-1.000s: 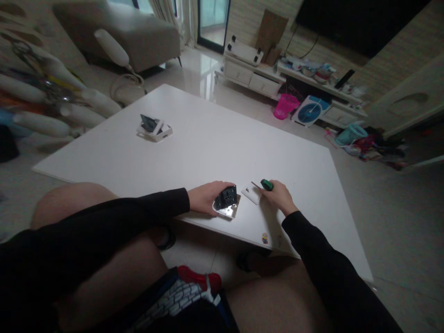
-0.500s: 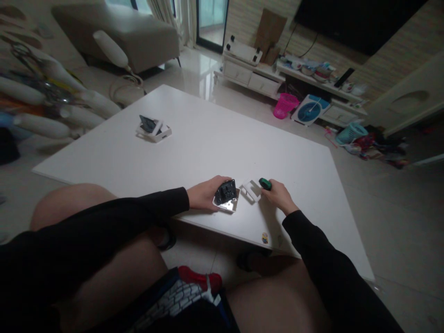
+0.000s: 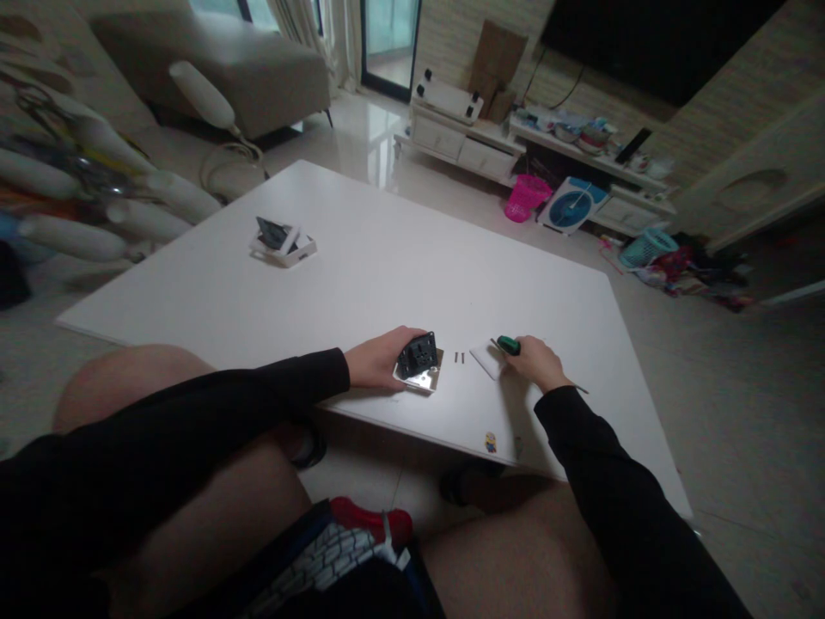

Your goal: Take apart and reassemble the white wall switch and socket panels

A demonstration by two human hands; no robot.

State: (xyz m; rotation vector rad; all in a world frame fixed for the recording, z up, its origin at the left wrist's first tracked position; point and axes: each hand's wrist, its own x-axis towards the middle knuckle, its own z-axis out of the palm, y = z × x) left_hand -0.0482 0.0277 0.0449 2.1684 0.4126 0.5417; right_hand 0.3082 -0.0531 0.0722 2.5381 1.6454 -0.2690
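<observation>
At the table's near edge, my left hand (image 3: 374, 358) closes around a black wall socket module (image 3: 418, 354). The module is tilted over a shallow white box with a shiny inside (image 3: 426, 380), and my fingers touch the box's side too. To the right, my right hand (image 3: 538, 363) is closed on a green-handled screwdriver (image 3: 509, 345), with a thin shaft showing past the wrist. Its fingertips also touch a white cover plate (image 3: 488, 362), which appears to be at the table surface. Between the two hands lie two small screws (image 3: 460, 358), side by side.
A second white box (image 3: 300, 254) with a dark socket part and a white piece stands at the far left of the white table (image 3: 387, 258). A small cartoon sticker (image 3: 491, 442) is by the near edge. Beyond are a pink basket (image 3: 527, 198) and a fan (image 3: 571, 205).
My right hand has moved slightly right with the screwdriver, and the white cover plate has shifted right and turned. Two screws now show on the table. My left hand stays in place.
</observation>
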